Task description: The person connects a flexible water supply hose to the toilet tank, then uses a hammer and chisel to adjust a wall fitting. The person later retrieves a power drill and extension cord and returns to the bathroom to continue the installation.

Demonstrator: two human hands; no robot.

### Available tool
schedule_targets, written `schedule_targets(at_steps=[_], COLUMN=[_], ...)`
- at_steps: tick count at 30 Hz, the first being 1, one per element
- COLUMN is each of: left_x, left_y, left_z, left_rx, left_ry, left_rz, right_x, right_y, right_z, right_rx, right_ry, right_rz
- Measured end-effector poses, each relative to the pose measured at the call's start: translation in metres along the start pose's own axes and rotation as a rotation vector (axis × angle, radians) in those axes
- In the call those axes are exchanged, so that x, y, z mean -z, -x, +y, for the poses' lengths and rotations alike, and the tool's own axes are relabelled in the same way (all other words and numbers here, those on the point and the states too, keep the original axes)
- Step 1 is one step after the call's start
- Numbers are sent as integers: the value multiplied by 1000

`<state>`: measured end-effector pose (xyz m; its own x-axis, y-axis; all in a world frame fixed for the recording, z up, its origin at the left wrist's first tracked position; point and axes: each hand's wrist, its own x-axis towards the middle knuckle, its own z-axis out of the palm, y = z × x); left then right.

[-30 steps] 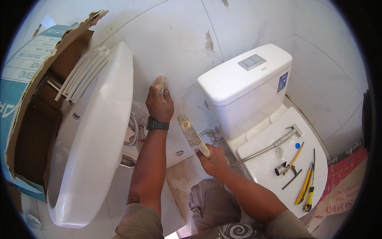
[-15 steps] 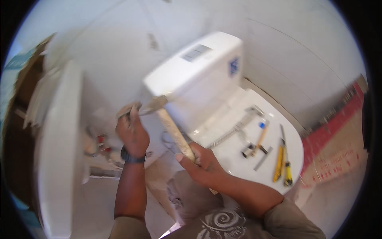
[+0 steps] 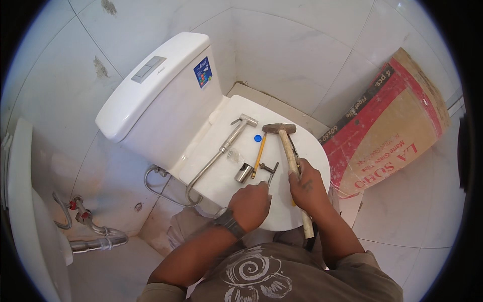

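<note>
My right hand (image 3: pixel 309 189) is closed around the wooden handle of a hammer (image 3: pixel 288 146), whose dark head lies over the white toilet lid (image 3: pixel 294 221). The handle's end sticks out below my wrist. My left hand (image 3: pixel 249 209) is closed over the lid, fingertips at the near end of a thin grey metal bar (image 3: pixel 273 173); whether they grip it is hidden. Beside the bar are a small dark T-shaped piece (image 3: pixel 265 168), a shiny metal cylinder (image 3: pixel 244 173), a yellow pencil (image 3: pixel 259 155) and a blue cap (image 3: pixel 258 138). Yellow and black tools are mostly covered by my right hand.
A spray nozzle (image 3: pixel 244 121) with a metal hose (image 3: pixel 210 168) crosses the lid. The toilet tank (image 3: pixel 171 95) stands behind. At left are a white basin (image 3: pixel 30 211) and drain pipe (image 3: pixel 95 244). A torn cardboard box (image 3: pixel 397 131) leans against the right wall.
My view has swung right. Both hands have come from near the wall beside the tank to over the lid, bringing the hammer. My right hand now grips farther up its handle.
</note>
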<state>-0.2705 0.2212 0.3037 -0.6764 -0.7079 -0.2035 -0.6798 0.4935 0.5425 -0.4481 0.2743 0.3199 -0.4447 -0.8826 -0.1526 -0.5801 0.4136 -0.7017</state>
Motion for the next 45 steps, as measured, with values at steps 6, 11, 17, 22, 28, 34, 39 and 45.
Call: schedule_targets(at_steps=[6,11,17,22,28,34,39,45], left_x=[-19,-18,51,110,157,155,18,-149], left_y=[-30,-3,76,147,228,348,499,627], left_z=[5,1,31,71,137,167,240,426], left_rx=[34,-63,193,386,401,712,1367,1911], left_ry=[7,113,503,543,340,286,485,901], left_rz=[72,174,41,35,201,75,310,-85], right_x=[-16,-27,19,75,172,241,291,274], right_y=[2,10,27,43,82,109,112,46], right_z=[14,21,-24,-80,-96,52,239,199], right_rx=[89,204,130,196,139,142,808,259], right_ry=[-75,133,253,350,265,306,915,967], right_rz=[45,-80,-363,-623,-549,-582,-989,-1163])
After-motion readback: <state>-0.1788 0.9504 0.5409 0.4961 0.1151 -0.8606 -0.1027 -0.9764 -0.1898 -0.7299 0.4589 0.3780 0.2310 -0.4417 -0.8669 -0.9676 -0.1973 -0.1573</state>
